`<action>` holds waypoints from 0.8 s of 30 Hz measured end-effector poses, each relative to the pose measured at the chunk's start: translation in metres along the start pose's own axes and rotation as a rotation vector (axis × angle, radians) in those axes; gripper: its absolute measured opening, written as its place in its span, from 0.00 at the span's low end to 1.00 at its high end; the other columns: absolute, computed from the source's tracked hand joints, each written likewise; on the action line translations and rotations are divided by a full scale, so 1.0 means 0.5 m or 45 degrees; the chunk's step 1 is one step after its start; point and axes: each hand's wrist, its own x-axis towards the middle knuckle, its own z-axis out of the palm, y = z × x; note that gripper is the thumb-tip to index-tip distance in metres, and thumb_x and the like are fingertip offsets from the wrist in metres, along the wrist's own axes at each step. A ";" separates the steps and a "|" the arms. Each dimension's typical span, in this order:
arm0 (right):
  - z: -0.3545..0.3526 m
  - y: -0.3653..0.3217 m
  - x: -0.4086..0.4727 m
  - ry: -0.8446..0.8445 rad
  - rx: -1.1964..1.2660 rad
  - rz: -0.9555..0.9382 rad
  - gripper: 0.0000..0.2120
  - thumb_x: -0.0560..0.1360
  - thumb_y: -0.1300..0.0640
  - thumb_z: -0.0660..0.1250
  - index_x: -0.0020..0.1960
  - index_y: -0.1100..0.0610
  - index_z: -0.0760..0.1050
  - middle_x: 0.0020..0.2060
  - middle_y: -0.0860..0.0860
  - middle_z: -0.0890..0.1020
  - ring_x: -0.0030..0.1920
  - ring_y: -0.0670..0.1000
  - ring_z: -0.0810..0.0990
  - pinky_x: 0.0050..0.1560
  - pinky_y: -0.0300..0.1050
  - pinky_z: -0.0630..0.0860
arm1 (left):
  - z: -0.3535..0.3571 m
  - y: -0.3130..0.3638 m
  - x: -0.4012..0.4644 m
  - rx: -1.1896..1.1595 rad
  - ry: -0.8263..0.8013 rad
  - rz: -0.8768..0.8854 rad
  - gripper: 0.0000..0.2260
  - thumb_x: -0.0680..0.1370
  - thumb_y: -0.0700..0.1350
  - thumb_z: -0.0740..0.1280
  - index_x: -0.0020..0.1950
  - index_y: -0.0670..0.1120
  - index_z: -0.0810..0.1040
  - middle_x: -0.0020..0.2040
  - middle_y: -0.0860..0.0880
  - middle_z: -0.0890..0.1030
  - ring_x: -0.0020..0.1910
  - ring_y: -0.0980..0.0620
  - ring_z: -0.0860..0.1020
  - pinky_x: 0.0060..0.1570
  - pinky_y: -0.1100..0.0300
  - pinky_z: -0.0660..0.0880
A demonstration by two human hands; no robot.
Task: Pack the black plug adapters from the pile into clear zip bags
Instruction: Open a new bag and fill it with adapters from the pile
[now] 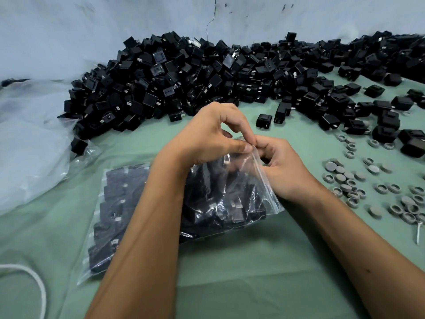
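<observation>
Both hands at bag (230, 203) mouth: left hand (207, 137) and right hand (282, 166) fingers pinching zip strip. Bag full, on counter (253, 261). Best: run pinch along seal, squeeze air out. Pile (184, 81) behind; second filled bag (115, 215) left, grey caps (345, 178) right, nothing blocking.

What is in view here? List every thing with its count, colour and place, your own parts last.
plug adapters: too many to count, black, piled along the far wall.
held zip bag: one, clear, full of adapters, centre.
filled zip bag: one, clear, lying left of the held bag.
plastic sheeting: clear, heaped at left.
round caps: many, grey, scattered at right.
cord: one, white, near-left corner.
table cover: green.
left hand: pinches the held bag's top.
right hand: pinches the same top edge.
</observation>
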 end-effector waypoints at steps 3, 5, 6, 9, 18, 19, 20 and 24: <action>0.006 0.000 -0.002 -0.097 -0.014 -0.010 0.06 0.78 0.63 0.73 0.55 0.59 0.82 0.46 0.56 0.88 0.48 0.57 0.88 0.53 0.58 0.83 | -0.002 -0.002 0.000 -0.030 -0.001 0.017 0.07 0.71 0.38 0.80 0.43 0.49 0.87 0.52 0.44 0.81 0.54 0.45 0.80 0.54 0.45 0.80; 0.001 -0.002 -0.003 -0.106 -0.007 -0.018 0.07 0.78 0.63 0.74 0.55 0.58 0.82 0.47 0.55 0.88 0.49 0.57 0.88 0.53 0.56 0.83 | -0.004 -0.002 0.000 -0.043 0.004 0.020 0.07 0.71 0.39 0.80 0.43 0.50 0.87 0.52 0.44 0.81 0.54 0.45 0.80 0.54 0.45 0.80; -0.003 -0.003 -0.003 -0.080 0.006 -0.007 0.08 0.77 0.62 0.75 0.56 0.58 0.83 0.46 0.55 0.88 0.48 0.57 0.88 0.53 0.56 0.83 | -0.004 -0.002 0.000 -0.045 0.007 0.019 0.07 0.71 0.39 0.80 0.43 0.49 0.88 0.52 0.44 0.81 0.54 0.46 0.80 0.54 0.46 0.80; -0.010 -0.003 -0.003 -0.023 0.007 0.025 0.11 0.74 0.63 0.77 0.56 0.59 0.82 0.45 0.56 0.88 0.47 0.57 0.88 0.54 0.60 0.83 | -0.001 0.000 0.002 -0.024 0.003 0.029 0.06 0.71 0.39 0.81 0.44 0.47 0.88 0.52 0.43 0.81 0.54 0.46 0.80 0.54 0.46 0.79; -0.013 0.006 0.000 0.076 0.013 0.019 0.05 0.77 0.60 0.74 0.53 0.57 0.84 0.44 0.56 0.88 0.45 0.58 0.88 0.49 0.56 0.84 | 0.003 0.000 0.004 -0.008 -0.003 0.032 0.05 0.71 0.39 0.81 0.44 0.46 0.88 0.52 0.44 0.81 0.54 0.46 0.80 0.53 0.45 0.80; -0.019 0.010 0.002 0.199 -0.028 0.046 0.04 0.78 0.58 0.74 0.52 0.57 0.84 0.43 0.55 0.88 0.44 0.58 0.88 0.50 0.59 0.84 | 0.005 -0.001 0.004 -0.005 -0.009 0.029 0.05 0.70 0.40 0.81 0.44 0.46 0.88 0.52 0.45 0.81 0.54 0.46 0.80 0.53 0.45 0.80; -0.026 0.016 0.005 0.317 -0.105 0.066 0.03 0.78 0.57 0.74 0.51 0.55 0.84 0.41 0.54 0.88 0.44 0.56 0.88 0.52 0.60 0.83 | 0.006 -0.002 0.004 -0.005 -0.014 0.026 0.06 0.70 0.41 0.81 0.45 0.46 0.88 0.52 0.45 0.81 0.54 0.46 0.80 0.53 0.45 0.80; -0.043 0.032 0.014 0.620 -0.419 0.084 0.04 0.79 0.56 0.71 0.47 0.50 0.84 0.37 0.44 0.87 0.40 0.41 0.84 0.46 0.39 0.79 | 0.008 -0.009 0.002 -0.030 -0.041 -0.012 0.05 0.71 0.40 0.80 0.44 0.46 0.88 0.50 0.47 0.82 0.53 0.47 0.80 0.53 0.44 0.81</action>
